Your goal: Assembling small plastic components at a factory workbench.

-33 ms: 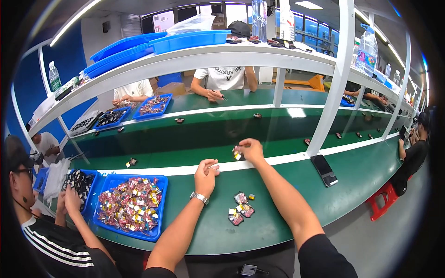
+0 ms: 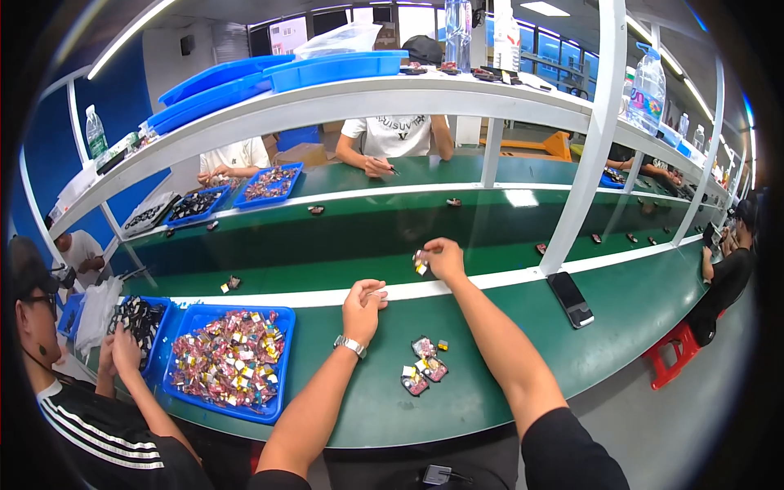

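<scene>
Green belt [image 2: 351,265]: right fingers [image 2: 434,244] hide component [image 2: 421,265] (partly).

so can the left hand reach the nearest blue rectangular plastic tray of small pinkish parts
Probably yes: the left hand is just to the right of the blue rectangular plastic tray and nothing seems to stand between them.

A black rectangular smartphone [image 2: 569,299] lies near a white metal post [image 2: 603,90]. A red plastic stool [image 2: 679,340] stands on the grey floor [image 2: 629,404].
</scene>
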`<state>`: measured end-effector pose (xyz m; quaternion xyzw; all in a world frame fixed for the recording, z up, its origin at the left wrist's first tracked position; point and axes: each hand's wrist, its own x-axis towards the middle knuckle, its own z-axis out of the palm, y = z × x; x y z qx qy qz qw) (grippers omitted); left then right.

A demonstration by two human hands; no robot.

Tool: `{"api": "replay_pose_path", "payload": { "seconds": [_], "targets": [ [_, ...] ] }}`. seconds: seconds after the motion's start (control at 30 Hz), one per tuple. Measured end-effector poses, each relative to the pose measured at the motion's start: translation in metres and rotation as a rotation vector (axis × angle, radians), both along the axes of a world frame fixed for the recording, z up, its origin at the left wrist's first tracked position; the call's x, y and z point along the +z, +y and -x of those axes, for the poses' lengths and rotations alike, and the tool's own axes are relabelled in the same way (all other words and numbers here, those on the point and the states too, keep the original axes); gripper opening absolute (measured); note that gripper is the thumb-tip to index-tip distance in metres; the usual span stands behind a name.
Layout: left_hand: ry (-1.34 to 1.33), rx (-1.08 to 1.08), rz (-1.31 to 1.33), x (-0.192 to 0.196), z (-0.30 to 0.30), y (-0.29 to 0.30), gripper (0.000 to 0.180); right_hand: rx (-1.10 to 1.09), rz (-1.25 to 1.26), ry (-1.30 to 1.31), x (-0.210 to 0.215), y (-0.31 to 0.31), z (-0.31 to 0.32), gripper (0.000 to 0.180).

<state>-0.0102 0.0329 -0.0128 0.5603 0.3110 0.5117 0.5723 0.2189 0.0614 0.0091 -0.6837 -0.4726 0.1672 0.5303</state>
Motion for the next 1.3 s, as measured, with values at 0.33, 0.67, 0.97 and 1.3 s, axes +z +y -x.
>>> {"api": "replay_pose_path", "payload": {
  "seconds": [0.33, 0.67, 0.97, 1.3],
  "targets": [
    [0.2, -0.023, -0.092, 0.006, 0.008, -0.01, 0.013, 0.588, 0.293, -0.373, 0.033, -0.102, 0.023, 0.029],
    [0.244, -0.212, -0.092, 0.016, 0.004, -0.02, 0.017, 0.827, 0.402, -0.319, 0.042, -0.145, 0.038, 0.016],
    [0.118, -0.615, 0.206, 0.028, -0.003, -0.037, 0.042, 0.39, -0.029, 0.174, 0.02, -0.137, 0.042, 0.01],
    [0.041, -0.49, 0.232, 0.03, -0.005, -0.038, 0.036, 0.446, -0.211, -0.652, 0.033, -0.149, 0.043, 0.022]
  ]
}}
